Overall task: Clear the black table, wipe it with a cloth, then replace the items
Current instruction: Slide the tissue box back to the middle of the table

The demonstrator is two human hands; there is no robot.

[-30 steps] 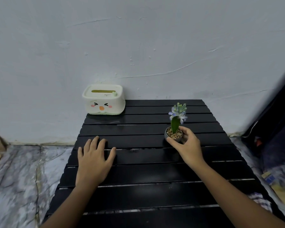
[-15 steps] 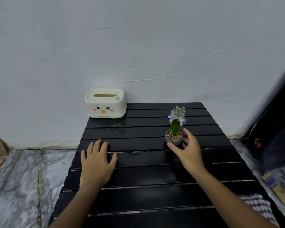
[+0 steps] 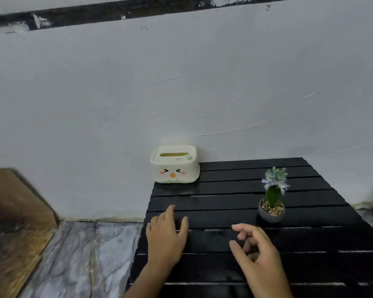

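Observation:
The black slatted table (image 3: 310, 237) fills the lower right. A cream tissue box with a cartoon face (image 3: 174, 164) stands at its far left corner against the wall. A small grey pot with a green plant and pale blue flowers (image 3: 271, 209) stands upright toward the table's right side. My left hand (image 3: 167, 237) lies flat on the table near its left edge, fingers apart. My right hand (image 3: 256, 252) hovers with loosely curled fingers, holding nothing, a short way in front of and left of the pot. No cloth is in view.
A white wall (image 3: 181, 93) runs right behind the table. Marble-patterned floor (image 3: 84, 254) lies to the left, with a brown wooden board (image 3: 11, 216) at the far left edge.
My right hand has let go of the plant pot and drawn back toward me. The pot stays standing on the table. The camera has swung up and to the left.

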